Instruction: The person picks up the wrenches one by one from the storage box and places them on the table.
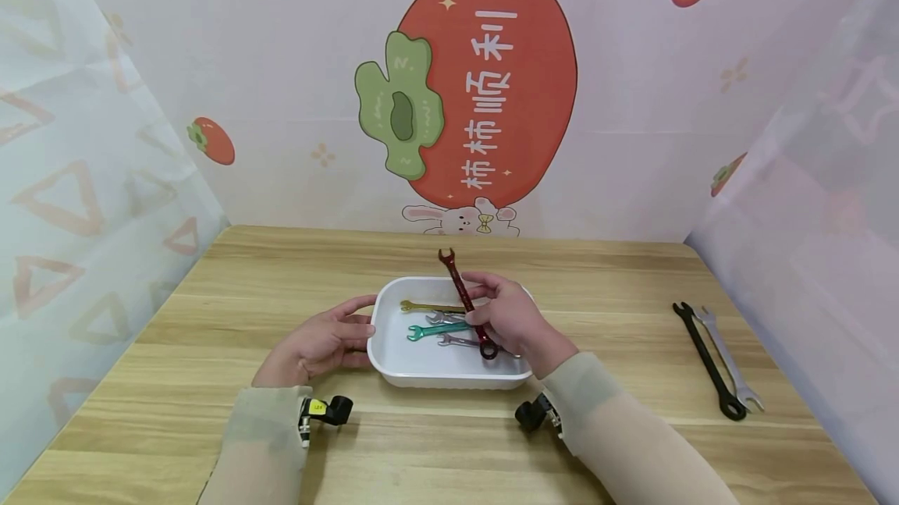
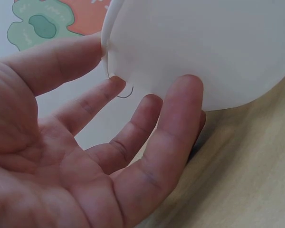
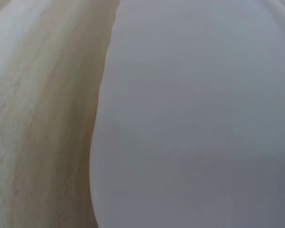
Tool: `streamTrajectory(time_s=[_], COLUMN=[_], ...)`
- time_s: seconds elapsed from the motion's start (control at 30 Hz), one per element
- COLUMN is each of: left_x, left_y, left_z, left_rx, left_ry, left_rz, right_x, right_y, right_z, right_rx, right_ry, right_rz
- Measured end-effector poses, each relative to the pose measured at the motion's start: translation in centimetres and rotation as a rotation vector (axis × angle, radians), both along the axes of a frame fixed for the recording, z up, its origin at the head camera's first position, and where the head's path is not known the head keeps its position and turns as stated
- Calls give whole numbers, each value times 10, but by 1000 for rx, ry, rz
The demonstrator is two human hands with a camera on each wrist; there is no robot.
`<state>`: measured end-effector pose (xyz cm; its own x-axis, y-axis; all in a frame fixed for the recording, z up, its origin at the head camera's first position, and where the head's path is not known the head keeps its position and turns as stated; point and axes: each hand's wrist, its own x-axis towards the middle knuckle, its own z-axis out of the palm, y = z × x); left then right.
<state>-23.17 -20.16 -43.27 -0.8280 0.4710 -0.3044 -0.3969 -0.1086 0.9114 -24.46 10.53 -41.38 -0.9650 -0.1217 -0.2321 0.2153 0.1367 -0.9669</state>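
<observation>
A white plastic tub sits on the table. My right hand grips a dark red combination wrench over the tub, its open end pointing up and away, its ring end low. Inside the tub lie a gold wrench, a silver wrench, a green wrench and a pinkish wrench, their right ends hidden by the hand. Relaxed fingers of my left hand touch the tub's left side, fingertips at its outer wall. The right wrist view shows only the tub's wall and wood.
On the table's right side, a black wrench lies beside a silver wrench. The wooden table meets a printed backdrop at the back, with sheeting along both sides. A small camera is strapped at each wrist.
</observation>
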Motion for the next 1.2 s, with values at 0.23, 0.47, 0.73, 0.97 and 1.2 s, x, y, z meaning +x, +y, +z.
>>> streamTrajectory(time_s=[0.23, 0.47, 0.73, 0.97, 1.2], left_x=[0, 2, 0, 1, 1], left_y=[0, 2, 1, -1, 1], left_z=[1, 0, 0, 0, 1], left_rx=[2, 11, 4, 3, -3], left_ry=[-1, -7, 4, 4, 5], left_rz=[-2, -4, -5, -8, -10], right_x=[0, 1, -2, -2, 7], right_y=[2, 9, 40, 92, 157], right_z=[2, 8, 29, 39, 41], right_rx=[-80, -160, -323, -351, -277], right_ry=[-29, -18, 4, 24, 22], right_rz=[-41, -17, 9, 33, 27])
